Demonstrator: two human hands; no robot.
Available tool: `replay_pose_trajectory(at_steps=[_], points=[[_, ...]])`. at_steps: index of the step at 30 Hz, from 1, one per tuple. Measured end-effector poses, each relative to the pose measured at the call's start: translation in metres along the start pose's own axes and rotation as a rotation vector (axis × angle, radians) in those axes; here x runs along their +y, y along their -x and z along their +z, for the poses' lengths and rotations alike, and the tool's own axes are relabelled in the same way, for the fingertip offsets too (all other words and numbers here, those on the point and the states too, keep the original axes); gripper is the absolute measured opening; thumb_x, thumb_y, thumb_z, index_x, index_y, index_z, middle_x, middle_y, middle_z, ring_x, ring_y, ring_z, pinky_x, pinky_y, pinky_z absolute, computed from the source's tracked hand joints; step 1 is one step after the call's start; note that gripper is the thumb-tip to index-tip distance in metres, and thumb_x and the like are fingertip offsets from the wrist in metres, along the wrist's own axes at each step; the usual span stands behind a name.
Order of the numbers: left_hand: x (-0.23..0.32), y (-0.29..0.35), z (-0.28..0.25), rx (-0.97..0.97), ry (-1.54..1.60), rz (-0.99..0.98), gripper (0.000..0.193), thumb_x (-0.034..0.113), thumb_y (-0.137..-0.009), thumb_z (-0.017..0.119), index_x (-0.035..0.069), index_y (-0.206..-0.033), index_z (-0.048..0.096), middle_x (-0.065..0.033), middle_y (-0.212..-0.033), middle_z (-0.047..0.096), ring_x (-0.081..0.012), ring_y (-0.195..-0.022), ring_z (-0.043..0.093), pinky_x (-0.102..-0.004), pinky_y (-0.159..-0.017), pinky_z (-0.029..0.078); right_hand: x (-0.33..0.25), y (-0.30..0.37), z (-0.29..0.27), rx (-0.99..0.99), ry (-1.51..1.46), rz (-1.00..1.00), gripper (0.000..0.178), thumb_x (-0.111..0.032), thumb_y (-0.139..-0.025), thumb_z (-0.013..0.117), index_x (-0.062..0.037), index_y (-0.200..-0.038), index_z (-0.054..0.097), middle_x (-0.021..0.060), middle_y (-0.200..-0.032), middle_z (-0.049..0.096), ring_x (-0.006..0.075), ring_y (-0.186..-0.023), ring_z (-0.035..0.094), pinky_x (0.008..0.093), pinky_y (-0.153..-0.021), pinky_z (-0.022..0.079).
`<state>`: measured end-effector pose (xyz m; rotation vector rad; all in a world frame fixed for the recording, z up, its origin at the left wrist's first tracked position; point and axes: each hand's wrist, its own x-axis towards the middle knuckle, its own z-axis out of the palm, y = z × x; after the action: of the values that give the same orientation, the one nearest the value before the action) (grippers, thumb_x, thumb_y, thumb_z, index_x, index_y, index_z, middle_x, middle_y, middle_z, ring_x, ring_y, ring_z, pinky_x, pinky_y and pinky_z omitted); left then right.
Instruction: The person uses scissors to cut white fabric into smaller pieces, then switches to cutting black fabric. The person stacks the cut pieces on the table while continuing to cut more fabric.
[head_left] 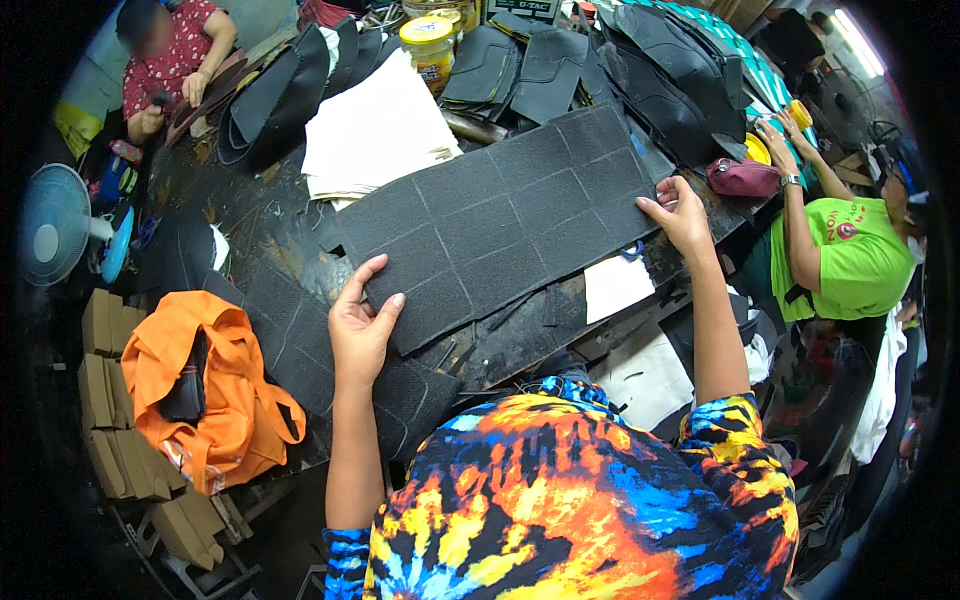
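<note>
A long black sheet [500, 215], marked with a pale grid of lines, slants across the worktable [270, 225] in front of me. My left hand [362, 325] grips its left end, thumb on the upper face near the lower corner. At the opposite end, my right hand [682, 218] pinches the right edge between thumb and fingers. How far the sheet is lifted off the table I cannot tell. Another dark sheet with similar lines [290, 325] lies at the table's left front, partly behind my left forearm.
Beyond the sheet lie a stack of white sheets [375, 130], black cut pieces [540, 75] and a yellow-lidded jar [428, 50]. Scissors [631, 251] rest by white paper [617, 288]. An orange bag [205, 385] sits left. Co-workers occupy the far left and right; a pink pouch [742, 178] is nearby.
</note>
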<state>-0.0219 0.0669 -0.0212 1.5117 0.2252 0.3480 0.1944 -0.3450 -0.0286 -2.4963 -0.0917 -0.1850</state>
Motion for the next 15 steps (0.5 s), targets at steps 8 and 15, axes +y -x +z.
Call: replay_pose_trajectory(at_steps=[8, 15], points=[[0.011, -0.007, 0.004, 0.092, -0.424, 0.2, 0.048, -0.006, -0.081, 0.07, -0.001, -0.128, 0.063, -0.0017, -0.113, 0.065, -0.0041, -0.08, 0.053, -0.0178, -0.067, 0.041, -0.009, -0.011, -0.006, 0.006, -0.022, -0.055, 0.048, -0.034, -0.076, 0.085, 0.0038, -0.092, 0.06, 0.0121, -0.09, 0.063, 0.0261, -0.091, 0.062, 0.0353, -0.085, 0.049], [0.018, -0.044, 0.018, 0.046, -0.009, 0.137, 0.049, -0.009, -0.088, 0.064, -0.007, -0.135, 0.052, -0.0142, -0.131, 0.056, -0.0158, -0.113, 0.058, -0.026, -0.095, 0.048, -0.028, -0.039, -0.059, -0.49, -1.813, -0.01, 0.027, -0.021, -0.093, 0.065, -0.0017, -0.112, 0.064, 0.0104, -0.113, 0.069, 0.0195, -0.102, 0.066, 0.0344, -0.094, 0.051]])
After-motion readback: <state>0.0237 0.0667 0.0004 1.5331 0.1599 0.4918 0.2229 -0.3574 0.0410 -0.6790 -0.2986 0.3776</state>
